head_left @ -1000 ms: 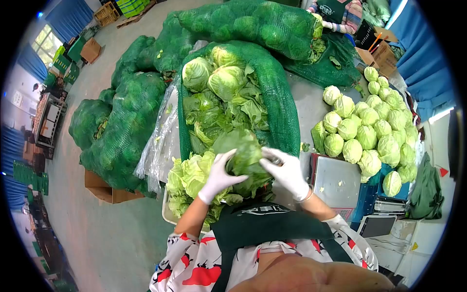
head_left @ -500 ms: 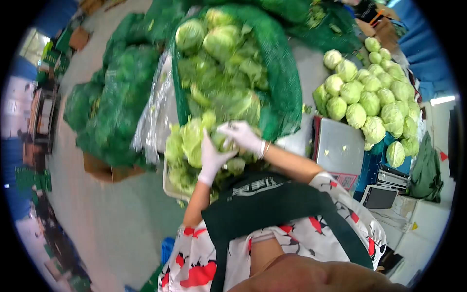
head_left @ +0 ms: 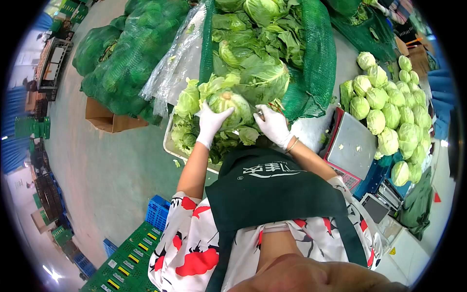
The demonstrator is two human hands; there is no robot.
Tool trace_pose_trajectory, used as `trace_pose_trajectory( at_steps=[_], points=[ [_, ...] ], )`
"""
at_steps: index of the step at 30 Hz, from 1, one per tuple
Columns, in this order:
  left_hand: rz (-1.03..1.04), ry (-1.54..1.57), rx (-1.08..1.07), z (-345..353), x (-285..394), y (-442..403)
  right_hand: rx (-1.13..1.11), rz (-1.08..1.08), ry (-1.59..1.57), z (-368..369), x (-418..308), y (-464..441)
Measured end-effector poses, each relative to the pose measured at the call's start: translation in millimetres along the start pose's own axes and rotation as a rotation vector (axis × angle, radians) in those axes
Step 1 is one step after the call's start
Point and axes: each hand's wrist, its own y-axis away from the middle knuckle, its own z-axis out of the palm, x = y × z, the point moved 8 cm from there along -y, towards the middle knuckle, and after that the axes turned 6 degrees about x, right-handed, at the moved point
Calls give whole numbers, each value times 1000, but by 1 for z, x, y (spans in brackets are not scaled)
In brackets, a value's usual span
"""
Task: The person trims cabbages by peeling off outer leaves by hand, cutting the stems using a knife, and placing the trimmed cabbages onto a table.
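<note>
My left hand [head_left: 211, 124], in a white glove, grips the left side of a cabbage [head_left: 235, 103], thumb spread across its near side. The cabbage's pale cut stem end faces up. On the cabbage's right, my gloved right hand [head_left: 275, 127] has curled fingers around a small dark object, too little of it showing to name. Loose outer leaves [head_left: 188, 100] lie in the pale bin [head_left: 169, 138] under my hands. Just beyond, a green mesh sack [head_left: 316, 58] lies open with cabbages and leaves in it.
A scale [head_left: 351, 141] stands to the right, beside a pile of trimmed cabbages [head_left: 389, 109]. Full mesh sacks [head_left: 141, 58] and a cardboard box [head_left: 109, 117] sit at left, near clear plastic sheeting [head_left: 172, 58]. Green crates [head_left: 131, 255] are stacked at lower left.
The camera view has shifted, so the sack and bin appear farther up. My hands have moved apart to either side of the cabbage, whose stem end now shows.
</note>
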Motion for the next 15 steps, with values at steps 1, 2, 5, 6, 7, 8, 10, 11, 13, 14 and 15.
trace_pose_trajectory(
  at_steps=[1, 2, 5, 6, 7, 8, 10, 11, 13, 14, 15],
  points=[
    [45, -62, 13, 1, 10, -3, 35, -65, 11, 5, -8, -2],
    [94, -121, -7, 2, 17, -2, 48, -113, -13, 9, -12, -4],
    [209, -270, -72, -3, 53, -3, -38, -151, 76, 18, -12, -16],
    [218, -308, -104, 1, 57, -4, -60, -180, 105, 19, -15, -19],
    [226, -346, -135, 3, 59, -7, -112, -178, 149, 23, -15, -22],
    [199, -330, -192, 6, 59, -13, -163, -175, 192, 27, -15, -25],
    [212, -347, -221, 12, 57, -25, -222, -160, 262, 31, -13, -29],
    [222, -354, -235, 15, 56, -30, -229, -153, 289, 32, -11, -34],
    [205, -359, -270, 15, 59, -31, -247, -138, 327, 33, -8, -40],
    [195, -367, -284, 18, 57, -32, -256, -131, 338, 35, -6, -42],
    [186, -376, -298, 20, 54, -33, -265, -121, 347, 37, -4, -44]
  ],
)
